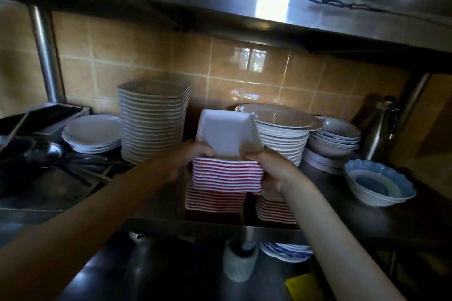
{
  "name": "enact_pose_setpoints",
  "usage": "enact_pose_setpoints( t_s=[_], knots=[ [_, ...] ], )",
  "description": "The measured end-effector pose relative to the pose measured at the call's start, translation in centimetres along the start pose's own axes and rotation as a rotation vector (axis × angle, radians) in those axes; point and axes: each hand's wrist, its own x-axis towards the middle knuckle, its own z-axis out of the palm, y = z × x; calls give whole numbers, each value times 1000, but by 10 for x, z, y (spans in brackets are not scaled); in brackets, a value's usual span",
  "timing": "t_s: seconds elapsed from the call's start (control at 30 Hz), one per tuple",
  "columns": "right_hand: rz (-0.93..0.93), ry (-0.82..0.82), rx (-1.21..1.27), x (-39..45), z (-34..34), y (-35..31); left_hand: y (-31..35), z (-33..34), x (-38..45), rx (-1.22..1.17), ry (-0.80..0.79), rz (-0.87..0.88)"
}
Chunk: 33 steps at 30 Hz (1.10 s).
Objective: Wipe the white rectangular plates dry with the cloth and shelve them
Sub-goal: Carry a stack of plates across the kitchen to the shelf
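Note:
A stack of white rectangular plates with red rims (227, 176) is held over the steel shelf (342, 205) in the middle of the view. My left hand (186, 160) grips its left side and my right hand (271, 168) grips its right side, thumb on top. The top plate (227, 133) lies tilted on the stack, its far end raised. Two more red-rimmed stacks (215, 199) (274, 210) sit on the shelf just below and partly hidden. No cloth is visible.
A tall stack of white angular plates (152, 120) stands left of the held stack, round plates (281, 134) right of it. Blue-patterned bowls (335, 134), a scalloped bowl (379, 183) and a metal bottle (381, 129) lie farther right. Ladles (49, 154) lie at left. An upper shelf (244, 7) hangs overhead.

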Motion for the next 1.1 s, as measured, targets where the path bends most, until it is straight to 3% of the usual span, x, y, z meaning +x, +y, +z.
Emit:
enact_pose_setpoints(
  t_s=[0.4, 0.63, 0.77, 0.9, 1.0, 1.1],
  knots=[
    [248, -30, -185, 37, -1, 0, -4, -14, 23, -54, 2, -177],
    [136, -152, -391, 25, -13, -6, -8, -15, 31, -117, -10, -193],
    [-21, -159, -421, 27, -20, 12, -13, -12, 22, -185, -108, -105],
    [-229, -34, -455, 35, -23, 32, -33, -17, 19, -54, -210, 215],
    [-320, 34, -489, 36, -24, 42, -53, -19, 22, 79, -122, 393],
    [-378, 77, -525, 35, -24, 50, -70, -21, 28, 109, -3, 417]
  ],
)
